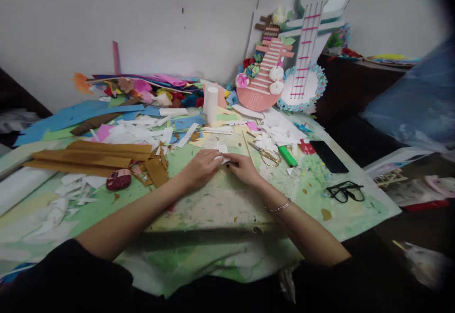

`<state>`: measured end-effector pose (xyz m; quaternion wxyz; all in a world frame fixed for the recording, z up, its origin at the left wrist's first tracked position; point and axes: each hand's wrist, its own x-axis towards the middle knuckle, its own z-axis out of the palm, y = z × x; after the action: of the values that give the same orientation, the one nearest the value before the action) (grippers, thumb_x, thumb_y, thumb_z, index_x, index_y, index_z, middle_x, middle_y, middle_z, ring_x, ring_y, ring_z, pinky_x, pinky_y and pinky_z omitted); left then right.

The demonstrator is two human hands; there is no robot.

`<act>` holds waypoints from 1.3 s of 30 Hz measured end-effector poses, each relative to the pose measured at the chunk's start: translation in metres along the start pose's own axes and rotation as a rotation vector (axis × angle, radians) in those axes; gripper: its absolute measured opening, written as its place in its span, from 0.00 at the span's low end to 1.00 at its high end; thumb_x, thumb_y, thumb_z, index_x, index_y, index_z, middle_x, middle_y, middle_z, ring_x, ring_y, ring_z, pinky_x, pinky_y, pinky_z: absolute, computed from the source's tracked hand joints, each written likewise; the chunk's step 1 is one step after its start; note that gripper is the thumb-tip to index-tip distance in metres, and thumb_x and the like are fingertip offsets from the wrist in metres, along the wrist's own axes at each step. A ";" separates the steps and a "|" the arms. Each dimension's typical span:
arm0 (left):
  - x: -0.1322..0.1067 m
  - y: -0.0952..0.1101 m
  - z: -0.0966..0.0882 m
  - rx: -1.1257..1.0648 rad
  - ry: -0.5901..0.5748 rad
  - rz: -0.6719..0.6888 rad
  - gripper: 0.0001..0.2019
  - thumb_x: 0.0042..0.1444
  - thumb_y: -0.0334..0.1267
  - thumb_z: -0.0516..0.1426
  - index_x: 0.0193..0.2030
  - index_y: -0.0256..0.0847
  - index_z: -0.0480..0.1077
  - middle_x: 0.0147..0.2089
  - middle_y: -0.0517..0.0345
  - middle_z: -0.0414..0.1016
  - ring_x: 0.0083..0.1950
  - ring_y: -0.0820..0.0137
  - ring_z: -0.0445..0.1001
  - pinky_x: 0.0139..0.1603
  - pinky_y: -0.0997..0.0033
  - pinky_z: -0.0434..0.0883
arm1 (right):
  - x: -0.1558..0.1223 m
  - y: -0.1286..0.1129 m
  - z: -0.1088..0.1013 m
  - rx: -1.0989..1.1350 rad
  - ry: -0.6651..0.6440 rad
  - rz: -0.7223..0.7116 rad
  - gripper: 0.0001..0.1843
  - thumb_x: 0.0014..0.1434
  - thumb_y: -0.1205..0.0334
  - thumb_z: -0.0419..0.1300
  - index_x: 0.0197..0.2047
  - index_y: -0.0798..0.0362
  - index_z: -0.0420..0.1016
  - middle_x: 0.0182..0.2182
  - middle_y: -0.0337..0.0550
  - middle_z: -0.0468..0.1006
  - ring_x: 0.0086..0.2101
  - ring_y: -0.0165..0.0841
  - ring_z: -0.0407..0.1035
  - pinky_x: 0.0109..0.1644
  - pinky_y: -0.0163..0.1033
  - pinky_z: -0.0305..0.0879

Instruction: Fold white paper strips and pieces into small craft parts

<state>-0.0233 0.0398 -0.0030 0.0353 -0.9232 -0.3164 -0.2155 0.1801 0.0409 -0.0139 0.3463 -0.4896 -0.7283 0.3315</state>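
Observation:
Both my hands meet over the middle of the table, fingers closed on a small piece of white paper [222,160]. My left hand [202,167] grips its left side, and my right hand [243,167] pinches its right side. Much of the paper is hidden behind my fingers. Just beyond my hands lies a small white scrap [221,147]. Gold-handled scissors [270,157] rest to the right of my right hand, beside a green marker-like stick [287,156]. Farther back, a white cylinder [212,104] stands upright.
Brown paper strips [95,154] and a dark red rounded case [118,179] lie at left. A black phone [328,156] and glasses [345,192] are at right. Paper instrument models, one pink [259,96] and one white [298,82], lean on the wall. White scraps [135,131] cover the back left.

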 end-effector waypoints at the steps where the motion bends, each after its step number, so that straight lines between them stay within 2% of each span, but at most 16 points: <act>1: -0.001 -0.001 0.002 -0.039 0.010 0.029 0.13 0.65 0.33 0.48 0.47 0.37 0.73 0.53 0.42 0.75 0.59 0.59 0.68 0.59 0.54 0.65 | -0.002 -0.001 -0.002 -0.003 -0.016 0.002 0.23 0.50 0.75 0.57 0.49 0.53 0.80 0.41 0.45 0.83 0.41 0.36 0.76 0.51 0.44 0.68; 3: -0.003 -0.004 0.005 -0.088 0.020 0.046 0.14 0.66 0.35 0.47 0.40 0.39 0.74 0.46 0.46 0.77 0.52 0.62 0.71 0.54 0.57 0.67 | -0.003 -0.004 -0.006 -0.019 -0.057 0.002 0.20 0.50 0.73 0.59 0.46 0.54 0.81 0.35 0.43 0.83 0.36 0.34 0.75 0.45 0.40 0.69; 6: -0.005 -0.009 0.005 -0.144 0.031 0.047 0.14 0.66 0.36 0.49 0.36 0.39 0.75 0.39 0.49 0.77 0.44 0.65 0.71 0.49 0.61 0.68 | 0.002 -0.008 -0.013 -0.100 -0.138 -0.040 0.13 0.50 0.72 0.62 0.39 0.53 0.83 0.28 0.39 0.80 0.30 0.30 0.71 0.38 0.35 0.65; 9: -0.006 -0.014 0.003 -0.199 0.030 0.061 0.14 0.65 0.36 0.50 0.33 0.40 0.74 0.35 0.51 0.77 0.40 0.68 0.71 0.46 0.65 0.68 | 0.010 -0.007 -0.019 -0.139 -0.230 -0.120 0.09 0.51 0.72 0.63 0.33 0.51 0.84 0.27 0.37 0.77 0.28 0.28 0.68 0.35 0.33 0.61; 12: -0.007 -0.016 0.001 -0.267 0.012 0.077 0.13 0.65 0.37 0.51 0.33 0.40 0.74 0.35 0.53 0.77 0.39 0.68 0.72 0.45 0.68 0.68 | 0.015 -0.001 -0.023 -0.115 -0.289 -0.188 0.07 0.51 0.71 0.65 0.33 0.51 0.84 0.26 0.36 0.72 0.27 0.26 0.64 0.34 0.32 0.60; 16: -0.008 -0.017 0.000 -0.381 -0.035 0.070 0.13 0.65 0.36 0.50 0.36 0.40 0.74 0.37 0.52 0.77 0.41 0.68 0.72 0.46 0.67 0.68 | 0.015 0.007 -0.026 -0.087 -0.317 -0.254 0.05 0.54 0.69 0.65 0.33 0.52 0.82 0.29 0.37 0.69 0.28 0.26 0.64 0.35 0.33 0.61; 22: -0.009 -0.012 0.001 -0.430 -0.073 0.081 0.14 0.66 0.32 0.46 0.38 0.40 0.73 0.40 0.52 0.77 0.45 0.67 0.71 0.50 0.65 0.67 | 0.015 0.011 -0.031 -0.102 -0.397 -0.355 0.07 0.58 0.68 0.61 0.37 0.51 0.81 0.37 0.42 0.72 0.37 0.30 0.69 0.42 0.36 0.65; 27: -0.009 -0.012 0.003 -0.488 -0.049 0.012 0.14 0.65 0.31 0.46 0.39 0.41 0.73 0.39 0.54 0.77 0.44 0.68 0.72 0.48 0.66 0.68 | 0.015 0.008 -0.032 -0.104 -0.423 -0.437 0.12 0.59 0.71 0.57 0.39 0.50 0.80 0.41 0.44 0.73 0.42 0.33 0.70 0.49 0.39 0.65; 30: -0.007 -0.013 0.002 -0.529 -0.073 -0.012 0.12 0.64 0.31 0.48 0.40 0.42 0.74 0.39 0.56 0.78 0.44 0.69 0.72 0.48 0.66 0.67 | 0.013 0.003 -0.031 -0.129 -0.414 -0.499 0.12 0.59 0.73 0.57 0.38 0.51 0.80 0.42 0.45 0.75 0.45 0.35 0.68 0.53 0.42 0.63; 33: -0.007 -0.014 0.000 -0.593 -0.108 -0.034 0.12 0.63 0.32 0.50 0.40 0.42 0.75 0.39 0.57 0.79 0.43 0.69 0.73 0.49 0.67 0.67 | 0.011 -0.002 -0.030 -0.153 -0.454 -0.517 0.12 0.59 0.74 0.56 0.38 0.52 0.79 0.39 0.45 0.78 0.43 0.34 0.67 0.51 0.42 0.63; 36: -0.006 -0.016 -0.001 -0.641 -0.117 -0.153 0.09 0.61 0.35 0.54 0.40 0.42 0.76 0.38 0.57 0.79 0.41 0.70 0.74 0.45 0.70 0.68 | 0.011 -0.003 -0.029 -0.160 -0.469 -0.502 0.12 0.60 0.73 0.55 0.38 0.52 0.79 0.37 0.43 0.78 0.40 0.32 0.67 0.50 0.41 0.62; 39: -0.006 -0.016 0.000 -0.721 -0.128 -0.281 0.08 0.58 0.38 0.57 0.40 0.40 0.76 0.37 0.56 0.79 0.37 0.71 0.76 0.39 0.72 0.69 | 0.011 -0.001 -0.025 -0.131 -0.436 -0.411 0.11 0.59 0.73 0.56 0.38 0.52 0.78 0.34 0.42 0.78 0.38 0.31 0.68 0.46 0.39 0.63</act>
<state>-0.0369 0.0491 -0.0060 -0.3410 -0.8356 -0.3453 -0.2575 0.1974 0.0549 0.0027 0.2095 -0.2707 -0.8890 0.3042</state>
